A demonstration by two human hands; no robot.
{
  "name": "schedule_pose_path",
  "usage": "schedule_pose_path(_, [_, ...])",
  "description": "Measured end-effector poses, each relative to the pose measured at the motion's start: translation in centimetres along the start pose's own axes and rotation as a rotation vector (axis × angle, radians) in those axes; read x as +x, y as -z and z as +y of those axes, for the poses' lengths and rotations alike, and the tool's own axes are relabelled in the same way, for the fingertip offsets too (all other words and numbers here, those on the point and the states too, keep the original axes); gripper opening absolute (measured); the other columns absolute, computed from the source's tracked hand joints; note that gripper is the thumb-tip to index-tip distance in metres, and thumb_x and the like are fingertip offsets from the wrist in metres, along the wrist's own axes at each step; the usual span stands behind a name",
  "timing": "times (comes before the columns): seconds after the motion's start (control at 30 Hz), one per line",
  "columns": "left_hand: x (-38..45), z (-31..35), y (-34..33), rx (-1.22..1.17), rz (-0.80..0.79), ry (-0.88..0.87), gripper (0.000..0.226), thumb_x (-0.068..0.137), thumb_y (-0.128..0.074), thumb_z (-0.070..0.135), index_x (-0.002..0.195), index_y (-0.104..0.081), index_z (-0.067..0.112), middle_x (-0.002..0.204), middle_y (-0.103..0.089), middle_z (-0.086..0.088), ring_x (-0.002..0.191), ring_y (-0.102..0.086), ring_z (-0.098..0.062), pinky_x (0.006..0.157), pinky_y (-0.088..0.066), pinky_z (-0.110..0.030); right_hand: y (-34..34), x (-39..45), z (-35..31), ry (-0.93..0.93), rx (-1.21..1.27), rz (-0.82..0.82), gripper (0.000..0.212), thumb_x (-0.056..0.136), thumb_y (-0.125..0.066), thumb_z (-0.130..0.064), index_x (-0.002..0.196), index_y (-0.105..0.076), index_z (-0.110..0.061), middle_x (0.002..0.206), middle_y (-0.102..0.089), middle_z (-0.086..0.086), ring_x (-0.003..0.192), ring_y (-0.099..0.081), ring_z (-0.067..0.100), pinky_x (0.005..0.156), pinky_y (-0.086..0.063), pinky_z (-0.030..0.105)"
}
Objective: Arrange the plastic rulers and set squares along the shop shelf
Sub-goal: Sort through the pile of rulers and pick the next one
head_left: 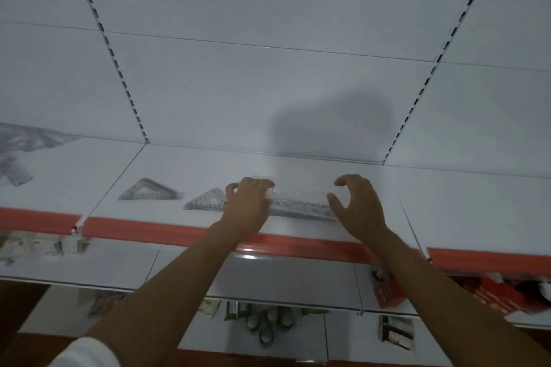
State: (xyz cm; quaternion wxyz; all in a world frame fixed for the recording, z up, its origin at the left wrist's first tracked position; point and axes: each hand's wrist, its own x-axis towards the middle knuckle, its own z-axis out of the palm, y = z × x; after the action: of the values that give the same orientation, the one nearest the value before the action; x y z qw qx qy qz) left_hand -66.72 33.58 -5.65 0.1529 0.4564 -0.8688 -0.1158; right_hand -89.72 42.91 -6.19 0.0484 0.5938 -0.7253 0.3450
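On the white shop shelf [185, 167] lie clear plastic set squares. One set square [152, 190] is at the left, a second set square [207, 201] lies just left of my left hand. A longer clear set square [301, 207] lies flat between my hands. My left hand [249, 202] rests on its left end, fingers curled over the edge. My right hand [359, 202] hovers at its right end, fingers bent and spread, holding nothing. Whether it touches the plastic cannot be told.
A red price strip [155, 231] runs along the shelf's front edge. More clear rulers [15, 171] lie on the neighbouring shelf at far left. Lower shelves hold packets, small cans [268, 326] and red boxes [495, 298]. Slotted uprights [119, 68] rise on the back panel.
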Motion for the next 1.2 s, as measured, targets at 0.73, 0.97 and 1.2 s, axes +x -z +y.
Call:
schedule_pose_path(0.73, [1.8, -1.7, 1.3, -0.064, -0.272, -0.104, 0.044, 0.089, -0.063, 0.021, 0.131, -0.053, 0.024, 0.129, -0.060, 0.003, 0.112, -0.058, -0.016, 0.100, -0.043, -0.036, 0.0, 0.5, 0.2, -0.019, -0.033, -0.508, 0.042, 0.086, -0.069, -0.026, 0.126, -0.059, -0.020, 0.122, -0.062, -0.002, 0.110, -0.057, 0.015, 0.096, -0.043, 0.028])
schedule_pose_path(0.97, [2.4, -1.3, 1.4, 0.167, -0.350, -0.117, 0.041, 0.087, -0.063, 0.014, 0.126, -0.053, 0.021, 0.121, -0.058, -0.002, 0.108, -0.055, -0.019, 0.091, -0.044, -0.030, 0.6, 1.7, -0.4, -0.048, -0.077, -0.658, 0.053, 0.081, -0.074, -0.017, 0.130, -0.055, -0.017, 0.125, -0.059, 0.003, 0.112, -0.054, 0.018, 0.096, -0.041, 0.026])
schedule_pose_path(1.2, [2.9, 0.4, 1.5, 0.280, -0.367, -0.129, 0.037, 0.087, -0.059, 0.002, 0.122, -0.054, 0.011, 0.121, -0.056, -0.009, 0.107, -0.057, -0.024, 0.091, -0.046, -0.032, -0.2, 2.3, -1.3, -0.025, -0.194, -0.714, 0.042, 0.083, -0.069, -0.010, 0.123, -0.059, -0.016, 0.124, -0.060, 0.005, 0.108, -0.055, 0.020, 0.090, -0.041, 0.025])
